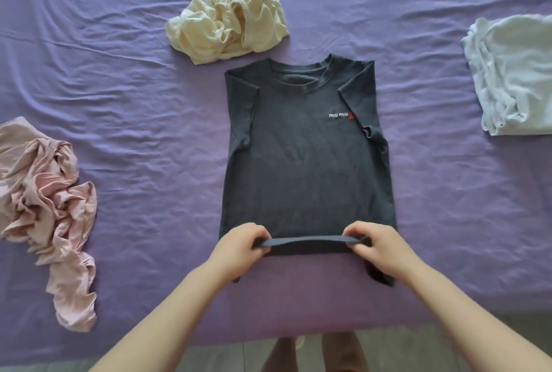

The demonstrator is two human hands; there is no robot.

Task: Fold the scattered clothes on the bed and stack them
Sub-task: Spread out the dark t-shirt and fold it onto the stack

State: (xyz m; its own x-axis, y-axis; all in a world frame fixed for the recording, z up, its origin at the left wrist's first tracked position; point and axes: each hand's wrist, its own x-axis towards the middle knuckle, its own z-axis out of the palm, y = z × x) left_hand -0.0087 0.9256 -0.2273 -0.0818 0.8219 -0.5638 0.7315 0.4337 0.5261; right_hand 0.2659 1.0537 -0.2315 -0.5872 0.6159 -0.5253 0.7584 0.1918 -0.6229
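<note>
Pinching the bottom hem of the dark T-shirt (304, 162), fingers (258, 234) of the left hand (239, 247) and of the right hand (379, 247) are curled round the fabric edge, one at each lower corner, hem lifted slightly off the bed (134, 102) in the lower centre of the frame.

Key relation: shirt lies flat, front up, sleeves already tucked inward; long axis runs from the hands straight up the frame to the collar. Both hands sit equally near, at the near end. Judgement: next fold carries the hem away from the person, toward the collar, hands moving in parallel.

Outward: cream garment (227, 25) crumpled just above the collar, apart from it; pink garment (44, 207) crumpled at left edge; pale blue garment (513, 79) at right edge, apparently folded. Stack destination: cannot tell.
</note>
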